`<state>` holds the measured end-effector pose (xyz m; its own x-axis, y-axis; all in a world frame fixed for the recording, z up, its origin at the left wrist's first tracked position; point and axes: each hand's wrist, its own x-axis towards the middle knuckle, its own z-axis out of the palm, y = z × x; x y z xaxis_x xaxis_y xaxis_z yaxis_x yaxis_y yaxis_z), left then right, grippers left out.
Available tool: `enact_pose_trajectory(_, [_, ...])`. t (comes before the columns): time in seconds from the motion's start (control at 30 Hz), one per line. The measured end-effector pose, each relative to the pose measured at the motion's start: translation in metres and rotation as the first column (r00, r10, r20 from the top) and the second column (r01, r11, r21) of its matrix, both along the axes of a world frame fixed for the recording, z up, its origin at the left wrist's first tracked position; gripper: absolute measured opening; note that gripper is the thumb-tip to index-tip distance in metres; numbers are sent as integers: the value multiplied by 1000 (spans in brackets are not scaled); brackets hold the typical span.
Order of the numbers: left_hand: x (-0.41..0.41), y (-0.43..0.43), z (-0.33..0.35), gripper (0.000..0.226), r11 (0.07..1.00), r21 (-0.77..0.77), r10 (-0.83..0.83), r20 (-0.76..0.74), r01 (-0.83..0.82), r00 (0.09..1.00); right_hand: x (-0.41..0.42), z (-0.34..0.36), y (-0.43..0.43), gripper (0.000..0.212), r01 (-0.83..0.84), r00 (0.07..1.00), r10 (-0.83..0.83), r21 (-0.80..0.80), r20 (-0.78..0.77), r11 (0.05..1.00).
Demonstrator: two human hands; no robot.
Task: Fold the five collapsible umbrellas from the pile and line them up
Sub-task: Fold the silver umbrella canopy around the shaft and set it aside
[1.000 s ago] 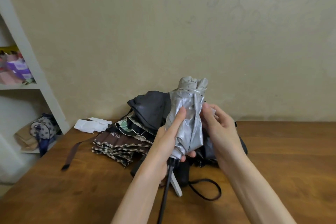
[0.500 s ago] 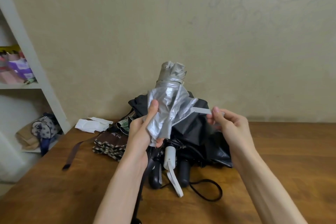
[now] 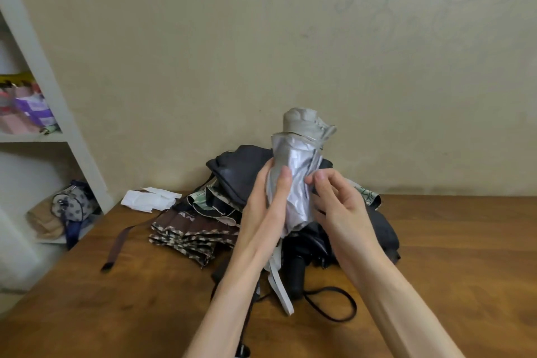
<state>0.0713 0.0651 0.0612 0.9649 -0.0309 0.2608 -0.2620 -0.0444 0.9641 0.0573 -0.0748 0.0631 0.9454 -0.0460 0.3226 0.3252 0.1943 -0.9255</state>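
Observation:
A silver-grey collapsible umbrella [image 3: 299, 166] stands upright above the table, its canopy bunched around the shaft. My left hand [image 3: 267, 206] grips its lower canopy, thumb across the front. My right hand [image 3: 337, 200] has its fingertips curled against the fabric on the right side. Behind lies the pile: a dark grey umbrella [image 3: 238, 171], a brown patterned umbrella [image 3: 189, 232], a green-printed one [image 3: 209, 200] and a black one [image 3: 380, 229]. A black handle [image 3: 296, 273] and a loose pale strap [image 3: 279, 291] hang below my left hand.
The wooden table [image 3: 450, 256] runs up to a beige wall. White folded paper [image 3: 148, 199] lies at the back left. A brown strap [image 3: 119, 244] trails left of the pile, a black cord loop [image 3: 343, 305] sits in front. White shelving [image 3: 52, 96] with bags stands left.
My right hand let go of the strap it held out to the right and came back onto the canopy. The umbrella shifted right and now shows its grey top.

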Motion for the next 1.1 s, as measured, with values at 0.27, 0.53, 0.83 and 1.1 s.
enact_pose_trajectory(0.27, [-13,-10,6,84,993,-108,-59,-80,50,995,4,0,-7,36,63,985,-9,311,-170,948])
enact_pose_trajectory(0.53, [-25,-29,6,59,898,-413,-272,-246,153,930,-4,10,0,30,-6,985,67,362,-158,932])
enact_pose_trajectory(0.83, [-18,-11,7,35,952,-280,-171,-163,121,972,7,6,-25,29,140,987,-120,-197,110,970])
enact_pose_trajectory(1.1, [-6,0,0,28,973,-194,109,-95,-126,990,14,-7,-17,23,310,943,-256,-280,212,909])
